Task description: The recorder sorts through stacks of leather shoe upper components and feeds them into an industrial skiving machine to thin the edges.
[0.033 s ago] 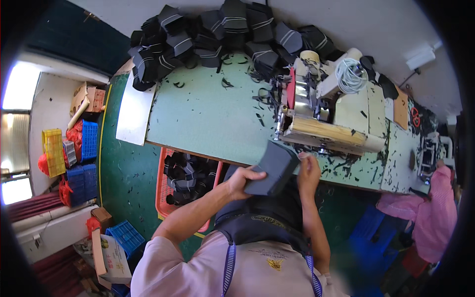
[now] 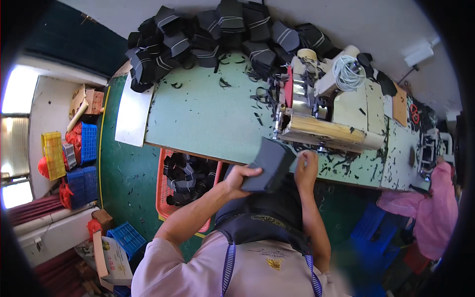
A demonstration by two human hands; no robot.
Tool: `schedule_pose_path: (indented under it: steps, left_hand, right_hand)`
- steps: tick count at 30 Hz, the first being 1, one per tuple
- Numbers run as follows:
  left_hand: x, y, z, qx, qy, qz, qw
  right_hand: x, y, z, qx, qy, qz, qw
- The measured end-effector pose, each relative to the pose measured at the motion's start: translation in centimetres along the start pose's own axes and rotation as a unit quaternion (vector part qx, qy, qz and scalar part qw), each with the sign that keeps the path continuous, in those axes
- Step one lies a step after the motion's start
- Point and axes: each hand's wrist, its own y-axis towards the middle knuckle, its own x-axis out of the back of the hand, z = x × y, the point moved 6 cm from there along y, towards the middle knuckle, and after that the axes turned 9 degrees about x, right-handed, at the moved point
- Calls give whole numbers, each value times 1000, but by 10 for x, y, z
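Note:
My left hand [image 2: 239,181] grips a stack of dark grey cut sheets [image 2: 270,164], thumb on top, in front of the table's near edge. The stack's outline is curved on one side, and it tilts up toward the table. Just right of the stack is my right hand [image 2: 306,172], its fingers curled and pinched together. Whatever lies between those fingertips is too small to make out. Beyond both hands stands a bench machine [image 2: 308,101] with metal rollers and a wooden front bar [image 2: 321,129].
Banded bundles of dark sheets [image 2: 230,22] are heaped along the wall on the green table [image 2: 198,114]. Black offcuts [image 2: 341,161] litter the table near the machine. A pink crate [image 2: 161,190] of dark pieces stands below. At the far right a person in a pink sleeve [image 2: 442,185] works.
The stack and my left hand have shifted slightly left and up. My right hand has curled its fingers in more and moved a little left.

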Motion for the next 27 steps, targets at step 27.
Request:
schedule_pose_path:
  steps: [27]
  left_hand:
    - [80, -46, -136, -148, 351, -279, 882]
  right_hand:
    - [-195, 24, 61, -185, 229, 291, 910]
